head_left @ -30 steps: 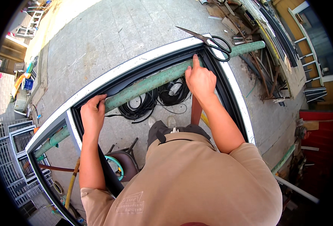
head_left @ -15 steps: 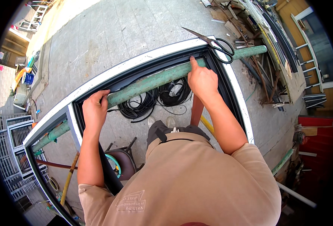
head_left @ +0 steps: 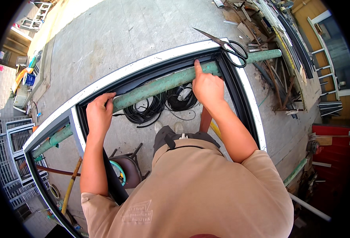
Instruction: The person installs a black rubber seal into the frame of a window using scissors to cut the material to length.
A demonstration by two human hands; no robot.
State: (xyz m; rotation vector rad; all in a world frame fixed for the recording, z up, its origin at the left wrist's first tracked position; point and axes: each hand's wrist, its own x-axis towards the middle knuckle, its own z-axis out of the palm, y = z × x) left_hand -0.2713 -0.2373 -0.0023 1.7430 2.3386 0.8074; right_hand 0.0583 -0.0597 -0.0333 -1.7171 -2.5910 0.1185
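Note:
A white-edged window or door frame with black inner channels lies raised across a green pipe. At the inner left corner, my left hand pinches a thin black rubber strip that runs along the far inner channel. My right hand is near the far right inner corner, its index fingertip pressing on the black channel. Its other fingers are curled under, and the thumb is hidden. Black-handled scissors rest on the frame's far right corner, beside the right hand.
Coils of black strip lie on the concrete below the frame, close to my feet. A dark stool with a teal ring stands at lower left. Scrap metal and wood pile up at right. More frames lean at far left.
My right hand has slid slightly left along the far channel, away from the corner. The left hand keeps its pinch at the left corner. The scissors rest in the same place.

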